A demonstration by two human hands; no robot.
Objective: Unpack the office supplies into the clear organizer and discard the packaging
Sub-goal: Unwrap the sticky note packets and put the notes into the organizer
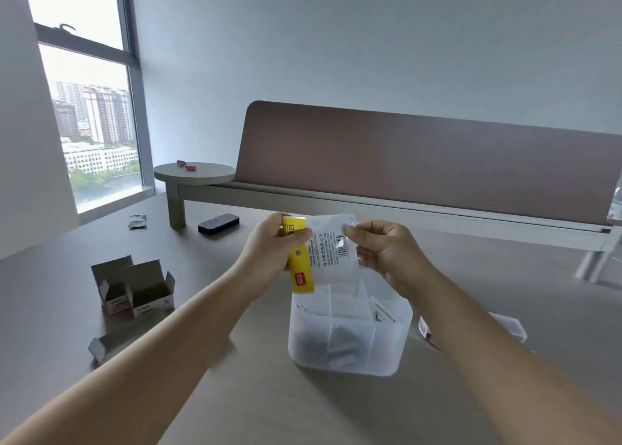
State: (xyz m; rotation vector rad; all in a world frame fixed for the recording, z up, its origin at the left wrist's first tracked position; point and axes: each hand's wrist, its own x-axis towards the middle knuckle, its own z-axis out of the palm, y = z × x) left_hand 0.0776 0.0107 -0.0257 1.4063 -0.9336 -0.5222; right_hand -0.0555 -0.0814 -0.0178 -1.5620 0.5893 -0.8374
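Observation:
I hold a clear plastic packet [331,252] with a yellow header strip and a printed label above the clear organizer [350,333]. My left hand [269,252] pinches the yellow end; my right hand [387,252] pinches the opposite top corner. The organizer is a translucent box with dividers, with dark and grey items and a small packet in its compartments. Two opened cardboard boxes [134,290] stand to the left, flaps up.
A torn cardboard piece [97,348] lies near my left forearm. A black eraser-like block [218,223] and a small silver wrapper [137,222] lie farther back. Another clear container [508,325] sits behind my right forearm. A bench [420,162] with a round side table [195,172] stands beyond.

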